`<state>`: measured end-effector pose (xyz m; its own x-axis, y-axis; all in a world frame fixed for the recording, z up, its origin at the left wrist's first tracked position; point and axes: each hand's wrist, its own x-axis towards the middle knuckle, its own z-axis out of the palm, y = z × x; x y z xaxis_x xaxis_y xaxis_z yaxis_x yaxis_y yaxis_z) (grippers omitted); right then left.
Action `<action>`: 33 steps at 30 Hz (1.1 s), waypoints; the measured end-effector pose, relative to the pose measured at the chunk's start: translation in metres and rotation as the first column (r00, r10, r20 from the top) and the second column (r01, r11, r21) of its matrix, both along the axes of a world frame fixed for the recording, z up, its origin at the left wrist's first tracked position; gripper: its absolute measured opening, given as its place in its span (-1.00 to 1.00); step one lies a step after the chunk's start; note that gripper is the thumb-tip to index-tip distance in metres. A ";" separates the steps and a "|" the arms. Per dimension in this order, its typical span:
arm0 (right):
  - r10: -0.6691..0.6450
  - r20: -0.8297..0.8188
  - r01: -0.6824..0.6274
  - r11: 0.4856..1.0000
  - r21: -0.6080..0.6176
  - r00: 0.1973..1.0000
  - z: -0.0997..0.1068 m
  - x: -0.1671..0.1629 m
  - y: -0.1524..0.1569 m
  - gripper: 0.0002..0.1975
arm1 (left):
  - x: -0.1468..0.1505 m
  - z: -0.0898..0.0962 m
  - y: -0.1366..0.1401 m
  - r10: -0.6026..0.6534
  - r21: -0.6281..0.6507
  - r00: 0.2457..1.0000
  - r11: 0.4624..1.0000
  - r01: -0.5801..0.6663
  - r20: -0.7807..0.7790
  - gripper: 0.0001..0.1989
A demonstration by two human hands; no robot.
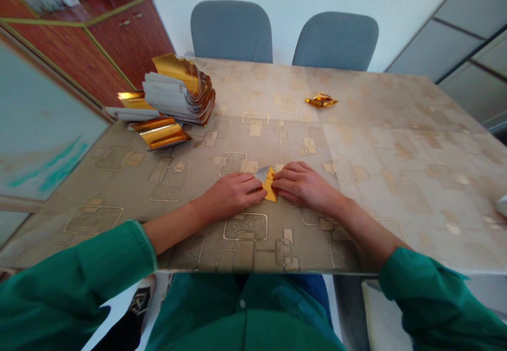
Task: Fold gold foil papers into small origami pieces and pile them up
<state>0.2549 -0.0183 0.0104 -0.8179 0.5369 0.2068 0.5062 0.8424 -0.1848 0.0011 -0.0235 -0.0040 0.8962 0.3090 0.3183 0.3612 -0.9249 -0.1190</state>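
A small sheet of gold foil paper (270,186), partly folded and showing a pale silver-white back at its upper left corner, lies on the tablecloth between my hands. My left hand (233,195) presses its fingertips on the paper's left side. From the other side, my right hand (303,183) pinches the right edge, fingers bent together. Both hands rest low on the table, and the fingers cover parts of the paper's edges. Farther off to the right sits a folded gold foil piece (321,100), pointed at both ends and touched by neither hand.
At the back left stands a thick stack of gold foil paper (182,92) with white backs, and a loose gold bundle (160,132) leans before it. A patterned tablecloth (253,240) covers the table. Two grey chairs (232,31) stand beyond the far edge; a wooden cabinet (122,39) is at left.
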 end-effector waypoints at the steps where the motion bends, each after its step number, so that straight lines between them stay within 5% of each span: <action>1: 0.010 0.015 -0.010 1.000 0.005 1.000 0.001 0.000 0.001 -0.77 | 0.001 0.001 0.001 -0.005 0.005 1.000 1.000 0.006 -0.011 -0.78; 8: 0.188 0.056 -0.190 0.981 0.043 0.981 0.001 -0.001 0.004 -0.77 | 0.002 -0.001 -0.002 0.036 -0.026 0.999 0.999 -0.035 0.020 -0.75; 21: 0.150 0.078 -0.165 0.953 0.253 0.986 -0.011 -0.008 0.000 -0.78 | -0.001 0.000 -0.011 0.129 -0.135 0.988 0.984 -0.116 0.091 -0.75; 33: 0.099 -0.055 -0.093 0.991 0.096 0.994 -0.010 -0.008 -0.005 -0.74 | 0.018 -0.004 -0.030 0.293 -0.045 0.948 0.956 -0.289 0.126 -0.84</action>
